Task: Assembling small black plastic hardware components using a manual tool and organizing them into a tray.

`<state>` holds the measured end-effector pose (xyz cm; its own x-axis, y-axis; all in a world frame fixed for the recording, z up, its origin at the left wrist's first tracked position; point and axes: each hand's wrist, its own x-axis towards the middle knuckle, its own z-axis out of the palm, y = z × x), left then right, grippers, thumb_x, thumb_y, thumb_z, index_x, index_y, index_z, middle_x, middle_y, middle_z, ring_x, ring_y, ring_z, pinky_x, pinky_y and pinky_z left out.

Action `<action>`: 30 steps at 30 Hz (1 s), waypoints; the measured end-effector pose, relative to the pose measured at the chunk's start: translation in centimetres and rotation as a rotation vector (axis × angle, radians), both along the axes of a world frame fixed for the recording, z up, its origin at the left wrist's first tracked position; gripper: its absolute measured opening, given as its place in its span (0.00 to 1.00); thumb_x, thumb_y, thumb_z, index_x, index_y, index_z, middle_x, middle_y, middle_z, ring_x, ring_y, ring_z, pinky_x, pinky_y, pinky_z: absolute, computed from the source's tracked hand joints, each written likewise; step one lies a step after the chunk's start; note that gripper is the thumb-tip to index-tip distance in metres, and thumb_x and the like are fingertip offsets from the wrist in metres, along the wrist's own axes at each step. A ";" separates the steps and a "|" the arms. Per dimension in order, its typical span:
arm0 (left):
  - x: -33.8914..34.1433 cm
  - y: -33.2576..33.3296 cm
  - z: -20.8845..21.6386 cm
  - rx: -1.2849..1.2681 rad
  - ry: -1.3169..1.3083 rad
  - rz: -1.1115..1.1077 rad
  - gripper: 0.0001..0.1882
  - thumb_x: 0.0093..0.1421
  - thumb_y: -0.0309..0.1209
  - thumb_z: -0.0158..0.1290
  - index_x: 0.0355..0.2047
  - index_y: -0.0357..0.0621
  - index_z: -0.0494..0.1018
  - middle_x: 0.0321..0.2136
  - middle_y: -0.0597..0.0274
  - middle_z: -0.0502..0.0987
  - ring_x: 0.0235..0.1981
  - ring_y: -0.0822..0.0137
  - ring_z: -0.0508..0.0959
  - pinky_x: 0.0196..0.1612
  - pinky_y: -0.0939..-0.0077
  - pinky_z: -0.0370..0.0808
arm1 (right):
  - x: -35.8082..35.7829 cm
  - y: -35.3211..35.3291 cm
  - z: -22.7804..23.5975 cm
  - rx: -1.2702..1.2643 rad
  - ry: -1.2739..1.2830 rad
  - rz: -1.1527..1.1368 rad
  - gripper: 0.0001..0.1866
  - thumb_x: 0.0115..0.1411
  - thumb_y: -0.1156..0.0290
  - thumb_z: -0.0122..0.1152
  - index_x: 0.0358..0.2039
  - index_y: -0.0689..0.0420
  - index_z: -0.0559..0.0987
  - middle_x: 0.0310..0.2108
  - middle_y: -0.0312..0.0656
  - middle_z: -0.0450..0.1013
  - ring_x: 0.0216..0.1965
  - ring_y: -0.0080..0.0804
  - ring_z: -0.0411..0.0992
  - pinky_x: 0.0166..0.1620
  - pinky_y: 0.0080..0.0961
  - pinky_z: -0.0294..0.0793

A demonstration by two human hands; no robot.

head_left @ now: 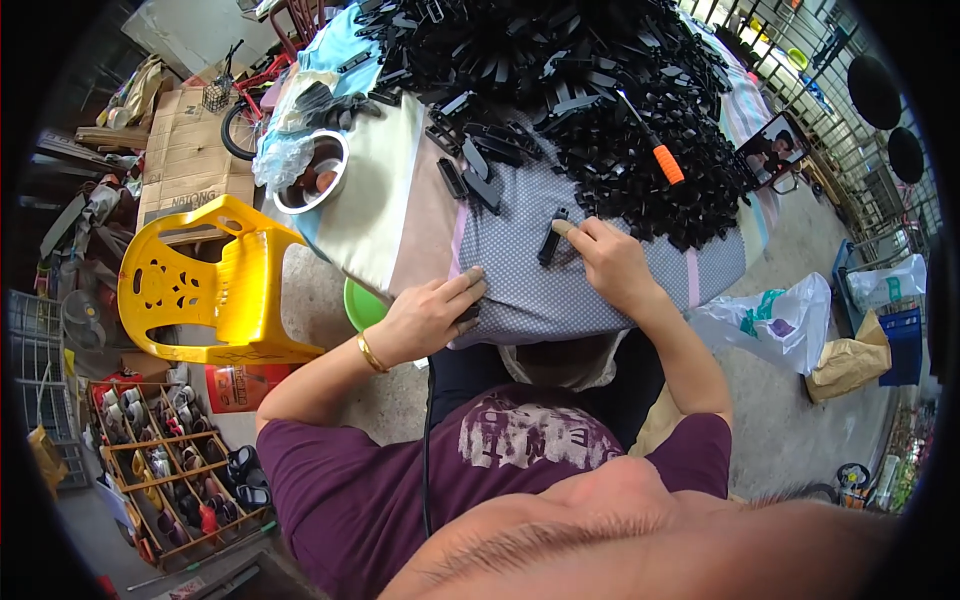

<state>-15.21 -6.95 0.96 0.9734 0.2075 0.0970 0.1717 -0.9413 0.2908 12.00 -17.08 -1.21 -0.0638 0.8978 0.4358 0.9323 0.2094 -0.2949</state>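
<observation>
My right hand (607, 262) rests on the dotted grey cloth (520, 265) covering the table, its fingertips pinching a small black plastic piece (550, 240) that lies on the cloth. My left hand (432, 312) grips the near edge of the cloth-covered table, with a dark piece partly hidden under its fingers; a gold bangle is on that wrist. A big heap of black plastic pieces (590, 90) fills the far part of the table. A tool with an orange handle (660, 158) lies on the heap. A few loose black pieces (470, 175) lie between heap and hands.
A metal bowl (318, 172) and a clear plastic bag sit at the table's left. A yellow plastic chair (210, 285) stands left, a green basin (362, 303) under the table edge. A phone with a lit screen (772, 150) is right; white and brown bags (800, 320) lie on the floor.
</observation>
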 end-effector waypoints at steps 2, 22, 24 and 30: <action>-1.1 -0.4 -0.9 0.018 -0.093 0.022 0.27 0.48 0.31 0.57 0.50 0.42 0.68 0.52 0.58 0.68 0.37 0.58 0.75 0.39 0.70 0.74 | -0.1 0.0 0.0 0.013 0.014 0.005 0.21 0.52 0.82 0.50 0.48 0.54 0.75 0.25 0.42 0.67 0.27 0.39 0.70 0.30 0.31 0.71; -5.3 1.2 -0.1 0.190 -0.109 -0.054 0.09 0.46 0.25 0.49 0.30 0.39 0.69 0.27 0.57 0.68 0.32 0.59 0.71 0.39 0.70 0.70 | 0.3 -1.3 -1.1 0.137 -0.019 -0.021 0.16 0.50 0.80 0.53 0.42 0.59 0.75 0.27 0.41 0.68 0.28 0.38 0.70 0.31 0.31 0.71; -3.7 1.1 1.9 0.059 0.148 -0.029 0.09 0.47 0.24 0.50 0.31 0.38 0.69 0.29 0.55 0.70 0.33 0.56 0.72 0.39 0.68 0.70 | 0.4 -1.7 -1.1 0.064 -0.027 -0.033 0.18 0.50 0.80 0.52 0.44 0.57 0.75 0.28 0.41 0.68 0.28 0.38 0.70 0.31 0.30 0.72; 5.1 1.6 3.6 -0.396 -0.174 -0.150 0.16 0.49 0.21 0.56 0.41 0.40 0.71 0.49 0.51 0.70 0.46 0.50 0.73 0.47 0.67 0.72 | -0.1 -3.1 -0.4 -0.132 -0.074 -0.142 0.21 0.50 0.82 0.47 0.46 0.54 0.75 0.29 0.41 0.66 0.27 0.39 0.71 0.29 0.32 0.72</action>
